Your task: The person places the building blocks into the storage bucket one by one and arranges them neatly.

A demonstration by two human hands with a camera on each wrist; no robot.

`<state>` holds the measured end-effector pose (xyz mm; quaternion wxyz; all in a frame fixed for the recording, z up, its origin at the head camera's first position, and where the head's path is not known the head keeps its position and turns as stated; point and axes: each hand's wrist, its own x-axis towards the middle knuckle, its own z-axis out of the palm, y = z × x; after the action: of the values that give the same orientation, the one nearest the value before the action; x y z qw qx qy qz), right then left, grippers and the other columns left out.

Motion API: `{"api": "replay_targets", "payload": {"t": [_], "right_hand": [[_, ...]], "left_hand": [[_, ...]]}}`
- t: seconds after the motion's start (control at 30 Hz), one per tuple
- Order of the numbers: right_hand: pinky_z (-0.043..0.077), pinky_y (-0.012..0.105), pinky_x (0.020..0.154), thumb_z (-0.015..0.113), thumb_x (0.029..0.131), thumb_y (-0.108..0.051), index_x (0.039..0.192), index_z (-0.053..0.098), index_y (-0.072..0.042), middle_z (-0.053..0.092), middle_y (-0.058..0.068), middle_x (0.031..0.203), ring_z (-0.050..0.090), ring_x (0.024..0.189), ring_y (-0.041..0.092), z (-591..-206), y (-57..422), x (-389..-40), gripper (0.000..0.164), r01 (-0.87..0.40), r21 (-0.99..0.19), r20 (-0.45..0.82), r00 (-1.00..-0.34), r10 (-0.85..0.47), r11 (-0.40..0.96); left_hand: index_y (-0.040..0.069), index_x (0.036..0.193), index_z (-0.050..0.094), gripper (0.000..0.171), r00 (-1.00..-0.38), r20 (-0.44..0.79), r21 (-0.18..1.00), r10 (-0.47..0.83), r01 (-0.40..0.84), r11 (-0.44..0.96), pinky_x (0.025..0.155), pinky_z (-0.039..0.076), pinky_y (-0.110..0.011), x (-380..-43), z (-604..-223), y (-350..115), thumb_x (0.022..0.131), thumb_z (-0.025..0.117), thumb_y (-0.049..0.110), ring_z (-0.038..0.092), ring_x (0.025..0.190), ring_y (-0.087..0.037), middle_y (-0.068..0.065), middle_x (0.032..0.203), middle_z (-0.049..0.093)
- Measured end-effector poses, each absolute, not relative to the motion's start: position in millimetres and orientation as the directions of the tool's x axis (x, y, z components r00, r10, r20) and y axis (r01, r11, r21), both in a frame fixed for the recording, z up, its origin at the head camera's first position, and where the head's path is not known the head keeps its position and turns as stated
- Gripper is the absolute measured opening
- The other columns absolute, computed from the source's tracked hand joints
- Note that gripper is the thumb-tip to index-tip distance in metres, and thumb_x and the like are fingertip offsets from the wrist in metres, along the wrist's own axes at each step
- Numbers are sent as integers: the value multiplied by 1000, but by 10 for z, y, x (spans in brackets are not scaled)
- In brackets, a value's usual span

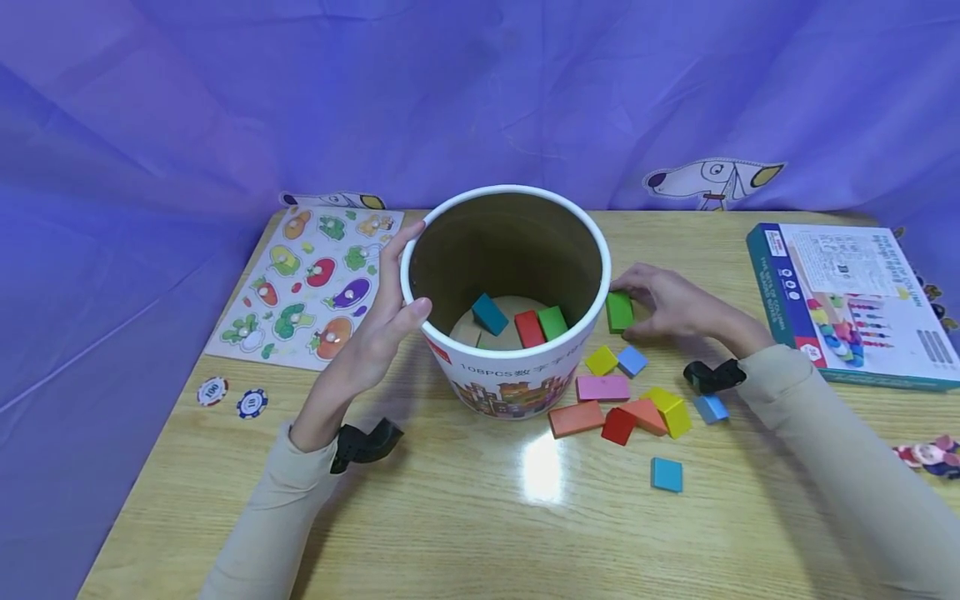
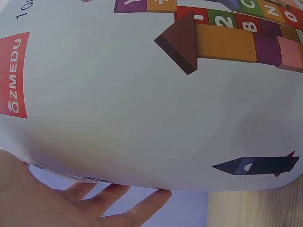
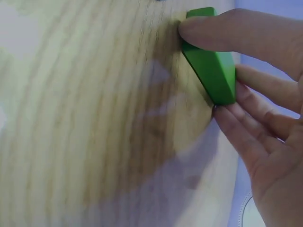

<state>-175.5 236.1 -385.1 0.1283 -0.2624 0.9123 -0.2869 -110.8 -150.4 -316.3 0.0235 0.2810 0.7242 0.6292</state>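
Note:
A large white bucket (image 1: pixel 517 367) with printed pictures stands upright on the table. Against its left side lies my left hand (image 1: pixel 378 325), fingers stretched along the outer wall and thumb by the rim; the left wrist view shows these fingers (image 2: pixel 137 208) fairly straight. Right of the bucket, my right hand (image 1: pixel 667 304) pinches a green block (image 1: pixel 620 312) between thumb and fingers; in the right wrist view the green block (image 3: pixel 210 66) is close to the tabletop. Inside the bucket lie a teal block (image 1: pixel 490 315), a red block (image 1: pixel 528 329) and another green block (image 1: pixel 552 323).
Loose blocks lie right of the bucket, among them a pink block (image 1: pixel 603 388), a yellow block (image 1: pixel 670 412) and a blue tile (image 1: pixel 667 474). A vegetable puzzle board (image 1: pixel 300 283) and two chips are at left, a boxed game (image 1: pixel 855 300) and a small figurine (image 1: pixel 930 456) at right.

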Motion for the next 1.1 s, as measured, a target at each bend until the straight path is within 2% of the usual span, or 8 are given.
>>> {"api": "replay_targets", "payload": {"t": [0.1,0.3,0.43,0.53,0.73,0.83,0.93,1.1], "right_hand": [[43,54,104,86,70,-11,127,62,-3,60,13,122,53,112,30,-3856,2377,-1733,62,-374,-608,-74,-852,-519,700],[43,54,104,85,74,-13,132,58,-7,58,10,126,55,114,25,-3612,2500,-1655,64,-289,-696,-16,-909,-416,657],[44,23,103,83,76,-10,134,58,-12,56,1,122,55,106,8,-3275,2581,-1591,64,-336,-701,115,-924,-366,629],[38,7,96,82,74,-2,135,58,-13,53,-4,119,53,106,3,-2980,2598,-1522,66,-404,-699,231,-909,-348,590],[43,13,100,76,63,23,130,59,1,54,1,118,55,108,14,-2457,2417,-1385,73,-567,-693,453,-823,-343,445],[44,17,101,76,60,25,128,59,5,55,4,117,57,108,17,-2306,2188,-1331,73,-630,-694,514,-772,-374,348],[45,19,101,79,59,22,128,60,3,55,5,118,56,108,15,-2217,1914,-1278,74,-682,-666,537,-719,-440,302],[47,19,96,87,64,4,129,62,-4,56,5,120,54,110,9,-2185,1554,-1241,71,-749,-579,532,-647,-547,322]], "left_hand": [[26,153,7,88,-844,318,924,433,379,59,110,26,-65,-1110,-3173,-1506,87,56,59,18,143,-22,4,157,16],[26,153,7,87,-844,316,925,433,376,59,111,25,-63,-1108,-3175,-1500,88,55,57,19,142,-20,5,157,15],[26,153,7,89,-850,312,925,425,373,67,112,23,-62,-1097,-3165,-1498,87,55,60,18,142,-18,6,157,15],[25,153,7,89,-852,312,925,421,373,68,112,22,-62,-1094,-3160,-1495,87,55,61,18,142,-17,6,157,15],[25,153,7,90,-852,317,924,416,376,67,113,21,-61,-1092,-3156,-1490,86,56,61,18,142,-17,5,157,15],[25,152,8,88,-854,317,923,412,377,72,113,20,-61,-1087,-3156,-1497,87,55,59,17,142,-18,5,157,15],[25,152,7,85,-853,315,924,416,376,70,113,20,-62,-1092,-3156,-1497,88,54,55,17,143,-18,6,157,14],[25,153,8,87,-848,318,926,424,374,54,113,22,-63,-1104,-3161,-1481,88,54,59,17,144,-21,4,157,14]]}}
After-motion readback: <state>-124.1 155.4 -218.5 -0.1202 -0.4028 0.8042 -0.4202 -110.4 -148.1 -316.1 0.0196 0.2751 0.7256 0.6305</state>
